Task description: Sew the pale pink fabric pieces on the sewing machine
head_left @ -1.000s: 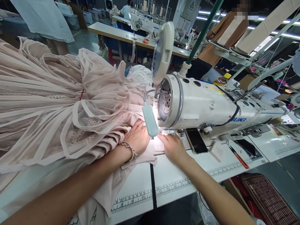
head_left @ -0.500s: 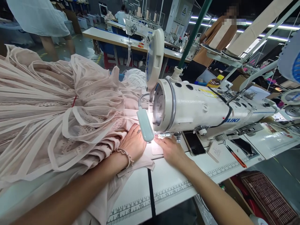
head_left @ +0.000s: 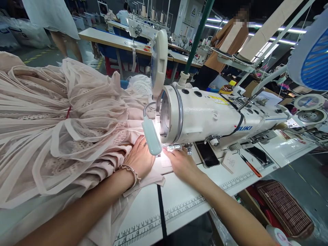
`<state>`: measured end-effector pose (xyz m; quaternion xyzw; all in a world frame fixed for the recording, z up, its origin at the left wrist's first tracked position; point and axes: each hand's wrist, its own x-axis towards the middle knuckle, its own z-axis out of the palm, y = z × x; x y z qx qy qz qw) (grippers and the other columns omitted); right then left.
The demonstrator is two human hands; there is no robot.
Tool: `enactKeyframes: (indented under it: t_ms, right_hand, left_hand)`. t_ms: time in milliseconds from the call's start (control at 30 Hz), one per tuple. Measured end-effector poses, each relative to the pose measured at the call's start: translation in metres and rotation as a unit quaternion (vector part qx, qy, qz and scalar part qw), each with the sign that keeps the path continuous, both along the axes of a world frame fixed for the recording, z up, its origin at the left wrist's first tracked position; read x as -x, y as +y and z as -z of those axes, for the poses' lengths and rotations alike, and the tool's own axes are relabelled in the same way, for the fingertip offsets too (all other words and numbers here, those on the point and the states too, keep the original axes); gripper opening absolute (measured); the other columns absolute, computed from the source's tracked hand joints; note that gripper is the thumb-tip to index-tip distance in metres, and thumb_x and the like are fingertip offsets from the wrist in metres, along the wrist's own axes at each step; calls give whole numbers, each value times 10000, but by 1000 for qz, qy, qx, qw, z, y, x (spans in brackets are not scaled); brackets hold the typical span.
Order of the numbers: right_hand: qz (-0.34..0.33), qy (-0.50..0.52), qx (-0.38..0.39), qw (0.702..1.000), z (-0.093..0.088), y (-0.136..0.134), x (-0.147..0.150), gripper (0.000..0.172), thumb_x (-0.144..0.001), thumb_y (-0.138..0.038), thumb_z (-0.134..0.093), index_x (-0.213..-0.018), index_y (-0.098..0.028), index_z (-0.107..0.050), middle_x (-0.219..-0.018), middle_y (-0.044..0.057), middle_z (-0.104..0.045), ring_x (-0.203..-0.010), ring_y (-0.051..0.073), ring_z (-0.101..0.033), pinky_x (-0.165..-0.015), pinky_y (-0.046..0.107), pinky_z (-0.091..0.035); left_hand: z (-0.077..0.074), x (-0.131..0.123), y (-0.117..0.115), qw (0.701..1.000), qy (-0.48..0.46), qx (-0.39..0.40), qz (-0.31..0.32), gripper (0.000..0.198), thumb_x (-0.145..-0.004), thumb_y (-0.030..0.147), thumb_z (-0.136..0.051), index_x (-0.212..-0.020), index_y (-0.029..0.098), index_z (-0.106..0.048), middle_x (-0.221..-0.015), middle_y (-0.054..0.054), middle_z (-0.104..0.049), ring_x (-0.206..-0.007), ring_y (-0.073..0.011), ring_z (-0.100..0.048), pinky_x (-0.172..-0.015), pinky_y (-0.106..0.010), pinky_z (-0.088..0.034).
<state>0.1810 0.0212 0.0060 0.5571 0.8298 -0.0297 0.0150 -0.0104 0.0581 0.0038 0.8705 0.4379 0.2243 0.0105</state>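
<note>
My left hand (head_left: pixel 140 158) lies flat with its fingers stretched out on pale pink fabric (head_left: pixel 133 119), just left of the sewing machine's needle area. A bracelet circles that wrist. Its fingertips are partly hidden behind a small pale green lamp (head_left: pixel 151 136). My right hand (head_left: pixel 181 163) rests at the front of the needle area, thumb and forefinger extended toward the lit plate; its other fingers are partly covered by the white sewing machine (head_left: pixel 200 114). Heaped pink garment pieces (head_left: pixel 84 133) with sheer strips and lace fill the left side, gathered by a red tie (head_left: pixel 68 112).
Right of the needle area lie a phone (head_left: pixel 207 154), a paper tag (head_left: pixel 229 162) and orange-handled tweezers (head_left: pixel 252 167). A blue-and-white fan (head_left: pixel 311 56) hangs at upper right. A ruler strip (head_left: pixel 184 212) runs along the table's front edge. Two people stand beyond the machine.
The view has swung slightly right, so the machine and table sit further left. Both hands keep nearly the same place by the needle area. The person in white behind has moved rightward.
</note>
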Motion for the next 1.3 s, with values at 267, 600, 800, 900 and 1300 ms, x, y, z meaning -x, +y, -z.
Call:
enactKeyframes:
  t_ms: [267,600,800,900,1300]
  right_hand:
    - [-7,0,5,1000,-4,1,1,547,-904,-29,-315,-1389,-208,-493,-1183,122,-646,-1111,243,-584,-1067,468,-360]
    - [-1,11,32,999,-8,1,3,558,-902,-14,-288,-1390,-194,-489,-1242,126,-619,-1147,245,-562,-1079,454,-337]
    - [7,8,40,999,-11,2,4,548,-909,-22,-278,-1375,-207,-500,-1226,119,-623,-1137,253,-552,-1045,441,-356]
    - [12,-6,19,1000,-10,0,5,510,-911,-42,-312,-1336,-222,-529,-1132,112,-651,-1000,243,-591,-955,405,-414]
    - [58,-36,-14,998,1,14,4,295,-828,19,-429,-888,-204,-612,-757,54,-634,-808,217,-577,-785,325,-420]
  left_hand:
    - [0,0,0,1000,16,-12,-3,227,-847,104,-412,-933,176,-609,-902,-104,-681,-1127,-289,-581,-1021,-460,-430]
    - [-1,0,0,999,30,-15,-11,214,-839,104,-432,-928,156,-619,-899,-112,-680,-1120,-294,-585,-1013,-450,-434]
    - [-3,0,-1,998,51,-9,-25,200,-848,117,-427,-893,152,-618,-831,-96,-657,-1014,-276,-603,-960,-423,-447]
    - [-5,-1,-2,997,68,-3,-34,194,-864,142,-430,-867,148,-624,-805,-96,-636,-938,-272,-605,-879,-404,-474]
    - [-24,-2,-9,976,170,-19,-137,245,-841,97,-433,-759,92,-665,-795,-160,-638,-734,-271,-591,-657,-378,-465]
